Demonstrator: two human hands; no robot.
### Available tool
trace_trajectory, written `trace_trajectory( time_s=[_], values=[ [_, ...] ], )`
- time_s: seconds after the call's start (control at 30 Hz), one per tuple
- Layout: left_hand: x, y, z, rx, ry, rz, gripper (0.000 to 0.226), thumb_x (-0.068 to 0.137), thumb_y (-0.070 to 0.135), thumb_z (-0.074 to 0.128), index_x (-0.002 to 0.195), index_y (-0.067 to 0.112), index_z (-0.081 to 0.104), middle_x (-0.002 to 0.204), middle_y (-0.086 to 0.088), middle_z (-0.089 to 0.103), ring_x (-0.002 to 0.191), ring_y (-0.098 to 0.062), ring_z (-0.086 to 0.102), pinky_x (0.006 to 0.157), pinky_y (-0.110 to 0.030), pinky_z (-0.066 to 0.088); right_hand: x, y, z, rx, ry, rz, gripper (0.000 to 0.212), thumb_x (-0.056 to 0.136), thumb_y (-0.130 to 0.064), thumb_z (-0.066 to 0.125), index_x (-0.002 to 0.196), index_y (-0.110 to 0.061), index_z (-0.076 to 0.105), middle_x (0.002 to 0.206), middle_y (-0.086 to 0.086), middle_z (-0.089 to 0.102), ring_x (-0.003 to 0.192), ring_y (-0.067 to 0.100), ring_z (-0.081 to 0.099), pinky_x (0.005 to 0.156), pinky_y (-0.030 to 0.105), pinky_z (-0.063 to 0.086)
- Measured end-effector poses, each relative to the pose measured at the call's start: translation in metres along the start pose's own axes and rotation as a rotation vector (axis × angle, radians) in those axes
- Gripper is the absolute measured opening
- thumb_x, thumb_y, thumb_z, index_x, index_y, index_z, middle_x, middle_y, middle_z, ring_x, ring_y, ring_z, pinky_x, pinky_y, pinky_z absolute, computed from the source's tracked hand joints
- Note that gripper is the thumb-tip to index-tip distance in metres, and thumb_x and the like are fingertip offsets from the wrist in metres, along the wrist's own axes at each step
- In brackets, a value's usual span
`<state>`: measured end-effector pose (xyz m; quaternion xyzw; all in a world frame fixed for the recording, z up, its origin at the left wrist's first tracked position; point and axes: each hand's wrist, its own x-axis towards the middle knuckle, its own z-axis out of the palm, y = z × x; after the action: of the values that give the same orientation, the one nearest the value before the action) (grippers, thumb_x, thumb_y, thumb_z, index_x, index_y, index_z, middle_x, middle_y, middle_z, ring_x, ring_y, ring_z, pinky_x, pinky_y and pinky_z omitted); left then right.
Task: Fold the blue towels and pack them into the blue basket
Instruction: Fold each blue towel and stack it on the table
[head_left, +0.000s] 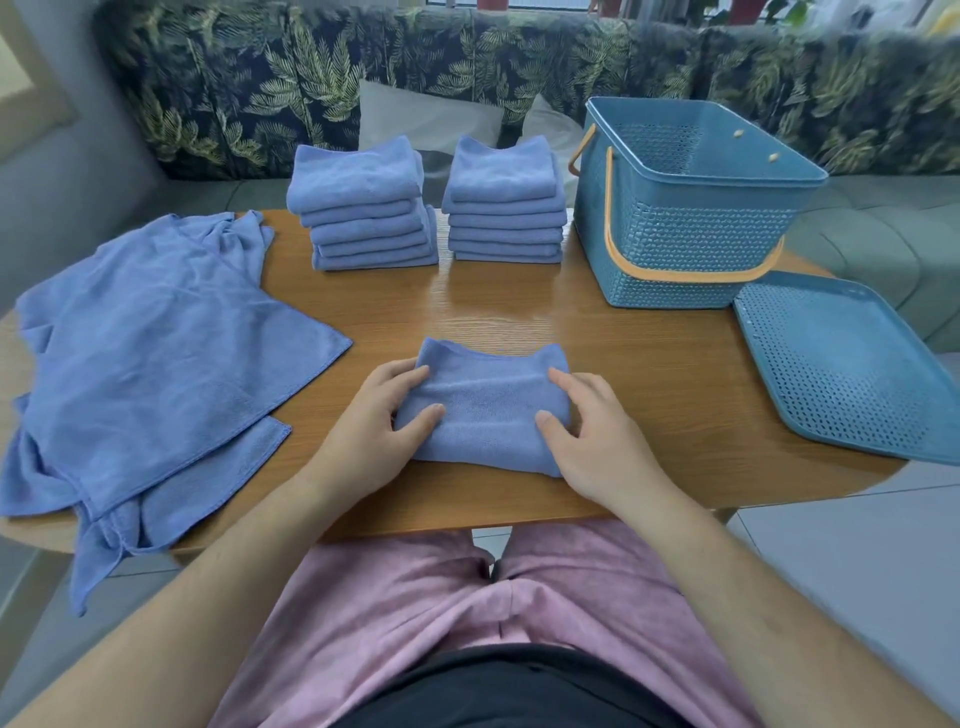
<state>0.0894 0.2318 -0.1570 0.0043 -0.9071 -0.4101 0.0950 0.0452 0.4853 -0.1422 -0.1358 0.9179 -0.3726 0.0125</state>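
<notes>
Head view: a folded towel is held at the 6 o'clock edge of the table. Its ends are pinched between thumb and fingers of the left hand and the right hand, probably so that the layers are kept together while it is squared or lifted. A left stack and a right stack of folded towels are ranged at 11 and 12 o'clock, apparently staged beside the blue basket at 2 o'clock. No towel is seen in the basket. Its lid is laid flat at 4 o'clock, clear of the packing path. Unfolded towels are heaped at 9 o'clock, so folding is judged unfinished.
</notes>
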Motion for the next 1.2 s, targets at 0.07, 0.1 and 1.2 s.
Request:
trace_trajectory(
  time_s=[0.07, 0.1, 1.2],
  values=[
    [-0.001, 0.002, 0.003, 0.118, 0.084, 0.017, 0.048, 0.098, 0.033, 0.063, 0.141, 0.013, 0.057, 0.150, 0.005, 0.040, 0.132, -0.013, 0.046, 0.113, -0.032, 0.038, -0.003, -0.003, 0.003, -0.127, 0.053, -0.004, 0.051, 0.101, -0.037, 0.054, 0.148, -0.020, 0.048, 0.154, -0.008, 0.031, 0.129, 0.019, 0.049, 0.103, 0.032, 0.042],
    [-0.001, 0.005, 0.004, 0.213, 0.141, 0.078, 0.043, 0.098, 0.035, 0.061, 0.136, 0.014, 0.061, 0.151, 0.002, 0.041, 0.131, -0.017, 0.048, 0.111, -0.034, 0.039, -0.005, -0.005, 0.004, -0.211, 0.110, -0.059, 0.050, 0.102, -0.038, 0.052, 0.148, -0.018, 0.049, 0.157, -0.005, 0.028, 0.132, 0.022, 0.046, 0.103, 0.038, 0.043],
    [-0.009, 0.010, 0.020, 0.404, 0.027, -0.037, 0.075, 0.087, 0.070, 0.030, 0.150, 0.033, 0.044, 0.139, 0.008, 0.051, 0.140, -0.019, 0.037, 0.112, -0.037, 0.025, -0.011, -0.017, 0.030, -0.214, 0.026, 0.004, 0.064, 0.100, -0.051, 0.049, 0.155, -0.020, 0.036, 0.157, 0.006, 0.029, 0.148, 0.024, 0.022, 0.122, 0.040, 0.018]
  ],
)
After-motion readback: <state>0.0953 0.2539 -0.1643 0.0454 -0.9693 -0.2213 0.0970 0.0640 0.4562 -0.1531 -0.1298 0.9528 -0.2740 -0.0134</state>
